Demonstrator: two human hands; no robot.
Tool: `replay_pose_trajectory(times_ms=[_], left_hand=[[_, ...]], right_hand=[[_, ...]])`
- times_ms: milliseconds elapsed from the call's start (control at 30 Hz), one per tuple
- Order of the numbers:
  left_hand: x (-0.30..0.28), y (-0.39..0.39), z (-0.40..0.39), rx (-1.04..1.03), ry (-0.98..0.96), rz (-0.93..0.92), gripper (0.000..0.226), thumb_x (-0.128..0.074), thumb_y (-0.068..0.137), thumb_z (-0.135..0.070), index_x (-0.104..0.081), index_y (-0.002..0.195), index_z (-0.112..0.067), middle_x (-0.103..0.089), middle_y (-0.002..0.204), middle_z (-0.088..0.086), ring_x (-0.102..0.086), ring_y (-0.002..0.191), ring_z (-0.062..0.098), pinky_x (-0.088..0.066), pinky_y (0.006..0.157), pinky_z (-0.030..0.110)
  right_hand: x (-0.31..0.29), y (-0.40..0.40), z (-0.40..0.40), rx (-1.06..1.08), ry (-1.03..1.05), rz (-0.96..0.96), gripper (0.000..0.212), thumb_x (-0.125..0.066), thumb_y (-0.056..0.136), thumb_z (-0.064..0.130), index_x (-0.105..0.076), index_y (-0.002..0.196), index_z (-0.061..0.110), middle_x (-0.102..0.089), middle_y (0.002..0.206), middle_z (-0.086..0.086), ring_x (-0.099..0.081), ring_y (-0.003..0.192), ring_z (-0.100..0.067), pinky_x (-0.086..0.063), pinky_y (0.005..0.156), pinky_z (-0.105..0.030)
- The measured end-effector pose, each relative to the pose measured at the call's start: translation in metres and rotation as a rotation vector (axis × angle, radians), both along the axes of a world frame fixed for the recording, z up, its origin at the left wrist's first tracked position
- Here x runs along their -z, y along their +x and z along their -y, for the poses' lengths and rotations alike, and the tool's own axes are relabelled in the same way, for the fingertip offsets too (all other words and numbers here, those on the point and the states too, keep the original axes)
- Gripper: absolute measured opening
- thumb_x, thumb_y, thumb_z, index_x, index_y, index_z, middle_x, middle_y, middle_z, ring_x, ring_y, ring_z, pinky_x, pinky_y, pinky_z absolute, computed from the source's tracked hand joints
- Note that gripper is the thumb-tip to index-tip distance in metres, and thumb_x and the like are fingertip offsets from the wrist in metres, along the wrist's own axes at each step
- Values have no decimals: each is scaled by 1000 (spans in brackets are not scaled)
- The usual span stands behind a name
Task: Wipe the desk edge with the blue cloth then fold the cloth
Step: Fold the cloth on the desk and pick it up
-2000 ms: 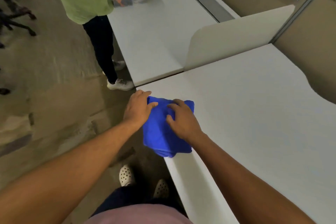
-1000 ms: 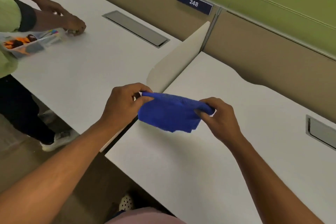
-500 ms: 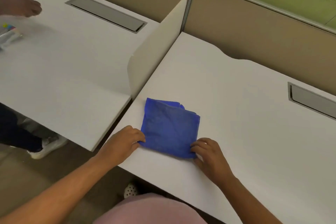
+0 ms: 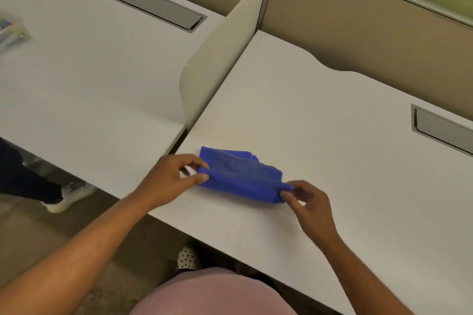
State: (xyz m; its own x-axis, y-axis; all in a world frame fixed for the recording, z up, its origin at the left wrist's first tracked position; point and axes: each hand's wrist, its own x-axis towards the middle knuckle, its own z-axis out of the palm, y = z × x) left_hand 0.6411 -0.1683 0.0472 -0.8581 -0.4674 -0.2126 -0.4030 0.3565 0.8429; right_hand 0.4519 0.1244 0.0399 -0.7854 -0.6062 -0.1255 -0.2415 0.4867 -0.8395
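The blue cloth (image 4: 240, 176) lies on the white desk (image 4: 332, 151) close to its front left corner, with its near edge lifted and doubled over toward the far side. My left hand (image 4: 171, 179) pinches the cloth's near left corner between thumb and fingers. My right hand (image 4: 307, 202) pinches the near right corner. The far part of the cloth rests flat on the desk. The desk's front edge (image 4: 230, 243) runs diagonally below my hands.
A cream divider panel (image 4: 217, 59) stands upright between this desk and the neighbouring desk (image 4: 89, 71) on the left. Grey cable hatches (image 4: 146, 2) (image 4: 445, 130) are set into both desks. Another person's leg and white shoe (image 4: 66, 194) stand on the floor at left.
The cloth went from the desk's edge up into the air, then was laid flat on the desk. Since half a second ago both hands have lifted its near edge and brought it over.
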Motion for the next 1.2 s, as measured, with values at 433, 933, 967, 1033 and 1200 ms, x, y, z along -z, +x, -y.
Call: replay_pose_trajectory(times_ms=[433,933,967,1033,1200], left_hand=[[49,-77,17,-215,-199,70,12,-64,98,-23,-68,108,-25,-66,87,-7,-64,80,13,-47,68,25],[74,-41,-28,388,-870,18,65,-72,82,-14,-56,144,-13,-54,151,9,-51,140,27,-34,122,46],[74,-45,-29,361,-870,4,63,-74,80,-8,-59,141,-12,-59,146,10,-55,136,29,-37,119,46],[64,-53,-29,297,-787,-41,55,-74,79,-2,-66,132,-10,-69,132,10,-65,122,30,-47,110,46],[-2,-88,-27,208,-292,8,38,-65,85,-13,-73,120,-27,-76,109,-13,-69,98,8,-57,87,30]], right_hand=[[24,-33,61,73,379,-312,35,-70,96,25,-65,129,17,-69,116,-1,-64,106,-23,-47,87,-31],[61,-3,79,-508,424,-759,63,-70,88,7,-56,149,12,-59,151,-14,-62,133,-38,-57,103,-53],[60,-6,80,-518,397,-775,57,-69,89,6,-60,145,10,-63,147,-15,-65,128,-38,-59,98,-53],[49,-12,81,-497,334,-749,47,-63,88,6,-67,135,8,-71,135,-14,-72,115,-37,-62,89,-47],[-22,-62,63,-519,388,-71,46,-57,88,11,-67,129,29,-75,116,7,-69,101,-20,-57,87,-38]])
